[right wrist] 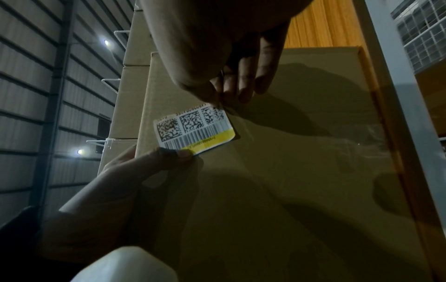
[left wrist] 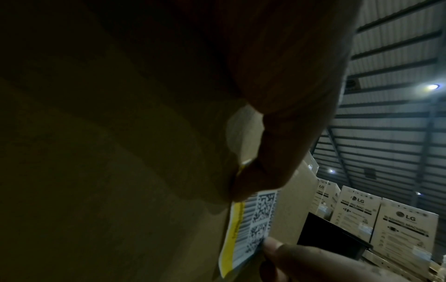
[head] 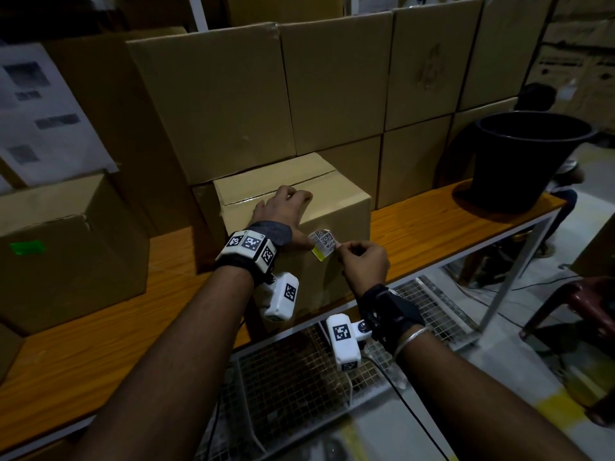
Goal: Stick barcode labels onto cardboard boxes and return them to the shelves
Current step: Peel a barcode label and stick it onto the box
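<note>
A closed cardboard box (head: pixel 336 207) stands on the wooden shelf (head: pixel 432 224), its front face toward me. A white barcode label (head: pixel 324 241) with a yellow strip lies partly against that face. My left hand (head: pixel 286 211) drapes over the box's top front edge, fingers on the lid. Its thumb presses the label's yellow end to the cardboard, which the right wrist view shows with the thumb (right wrist: pixel 169 158) on the label (right wrist: pixel 195 131). My right hand (head: pixel 346 252) pinches the label's other end, which stands slightly off the box. The left wrist view shows the label (left wrist: pixel 251 229) edge-on.
Several plain boxes (head: pixel 332 78) are stacked behind, and another box (head: pixel 66 254) sits at the left on the shelf. A black bucket (head: pixel 525 154) stands at the shelf's right end, with a seated person (head: pixel 539 94) beyond it. A wire mesh cage (head: pixel 299 377) sits below; a red chair (head: pixel 585 304) stands at the right.
</note>
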